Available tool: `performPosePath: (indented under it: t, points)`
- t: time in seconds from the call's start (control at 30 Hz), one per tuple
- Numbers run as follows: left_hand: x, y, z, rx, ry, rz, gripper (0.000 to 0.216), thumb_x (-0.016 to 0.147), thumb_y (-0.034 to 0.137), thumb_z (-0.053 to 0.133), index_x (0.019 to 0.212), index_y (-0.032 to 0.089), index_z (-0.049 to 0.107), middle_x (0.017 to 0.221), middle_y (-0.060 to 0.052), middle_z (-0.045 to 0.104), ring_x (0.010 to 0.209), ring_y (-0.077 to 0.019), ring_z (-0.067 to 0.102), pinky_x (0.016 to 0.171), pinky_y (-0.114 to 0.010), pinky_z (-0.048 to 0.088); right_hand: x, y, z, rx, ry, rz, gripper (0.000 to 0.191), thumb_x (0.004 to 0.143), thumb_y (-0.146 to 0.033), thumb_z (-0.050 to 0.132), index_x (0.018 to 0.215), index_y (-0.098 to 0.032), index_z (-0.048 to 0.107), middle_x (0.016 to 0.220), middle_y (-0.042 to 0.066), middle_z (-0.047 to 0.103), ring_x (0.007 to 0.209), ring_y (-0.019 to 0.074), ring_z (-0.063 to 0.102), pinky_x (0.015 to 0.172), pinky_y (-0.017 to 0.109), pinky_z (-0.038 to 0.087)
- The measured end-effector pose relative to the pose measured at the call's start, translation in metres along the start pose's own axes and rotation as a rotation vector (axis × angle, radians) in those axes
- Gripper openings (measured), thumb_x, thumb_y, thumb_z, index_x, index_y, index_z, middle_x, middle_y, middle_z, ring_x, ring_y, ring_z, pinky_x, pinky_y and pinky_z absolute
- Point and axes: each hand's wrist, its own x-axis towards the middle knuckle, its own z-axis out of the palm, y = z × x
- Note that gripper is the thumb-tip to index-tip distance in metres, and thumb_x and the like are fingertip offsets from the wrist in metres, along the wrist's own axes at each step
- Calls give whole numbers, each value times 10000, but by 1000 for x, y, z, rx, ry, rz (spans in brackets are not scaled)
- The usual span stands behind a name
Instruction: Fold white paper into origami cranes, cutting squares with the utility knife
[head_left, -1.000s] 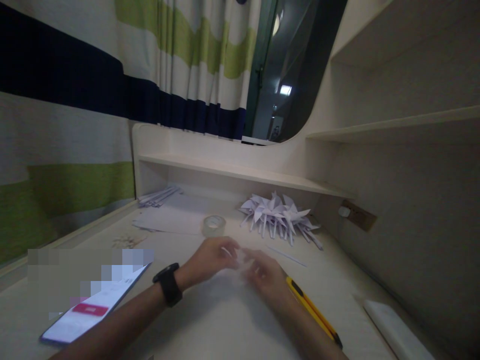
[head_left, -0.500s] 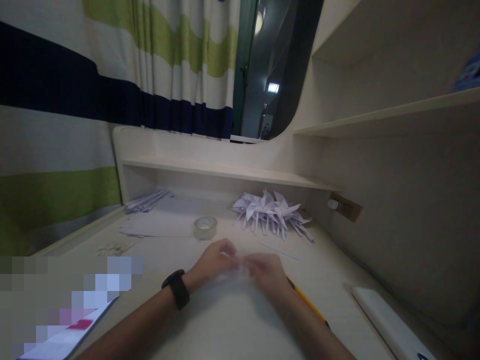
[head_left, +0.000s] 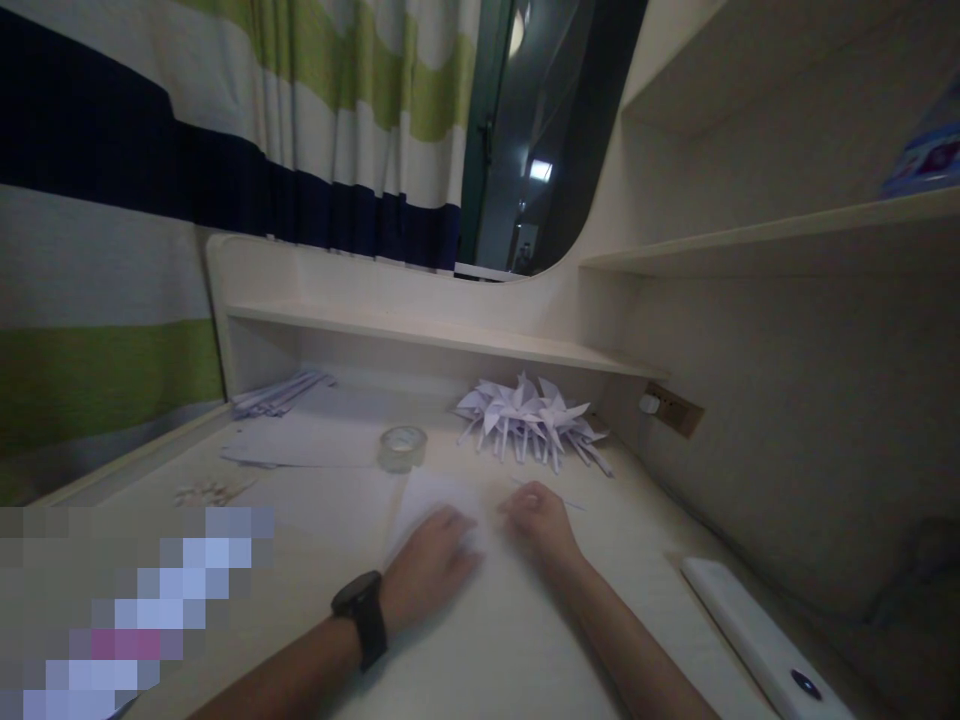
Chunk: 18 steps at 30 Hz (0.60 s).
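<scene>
My left hand [head_left: 433, 562], a dark watch on its wrist, is at a small white sheet of paper [head_left: 431, 497]. Its blurred fingers are bent over the paper's lower right part. Just right of the sheet, my right hand [head_left: 541, 520] has its fingers curled together, and what is in them, if anything, is too blurred to see. A thin white strip [head_left: 571, 505] shows partly behind that hand. Beyond the sheet stands a roll of clear tape [head_left: 403, 448]. Several paper pinwheels [head_left: 529, 415] lie in a pile farther back.
At the back left are flat white sheets [head_left: 300, 440] and a bundle of rolled paper sticks [head_left: 281, 394]. Small pale pieces [head_left: 210, 493] lie on the left. A long white object [head_left: 757, 635] is at the right, below a wall socket [head_left: 679, 412]. Shelves [head_left: 450, 335] bound the desk.
My hands, earlier together at a pale, blurred thing, have moved apart. The white sheet now shows by my left hand. The yellow tool by my right forearm is out of sight.
</scene>
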Motion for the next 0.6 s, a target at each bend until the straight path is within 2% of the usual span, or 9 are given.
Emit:
performPosePath:
  t: [0.07,0.17,0.37,0.6]
  points:
    - [1,-4,1,-24,9,-10,199,885,269,513,1021,182,630,961,-76,613,921,-231,561,841,-345,426,-2,-2,1,17,-10,15,362,547,-327,772,812,-182,572,593,13,694,425,117,544,402,197,375]
    - [1,-8,1,-48,23,-9,194,894,203,459,949,171,643,910,-71,631,877,-217,575,822,-336,428,-6,-8,3,41,-28,70,398,548,-306,774,882,-164,610,584,11,688,459,123,568,424,192,368]
    - [0,-7,0,-51,12,-34,206,764,102,546,927,167,654,931,-73,635,906,-222,580,841,-329,432,-18,-18,7,160,-142,230,355,590,-256,792,909,-155,674,862,87,728,797,208,675,653,296,519]
    - [-2,-6,4,-9,-10,6,186,788,102,531,909,190,641,960,-71,621,948,-227,560,884,-351,421,-19,-15,8,220,-116,279,268,635,-221,766,878,-150,679,845,84,721,778,199,669,626,287,527]
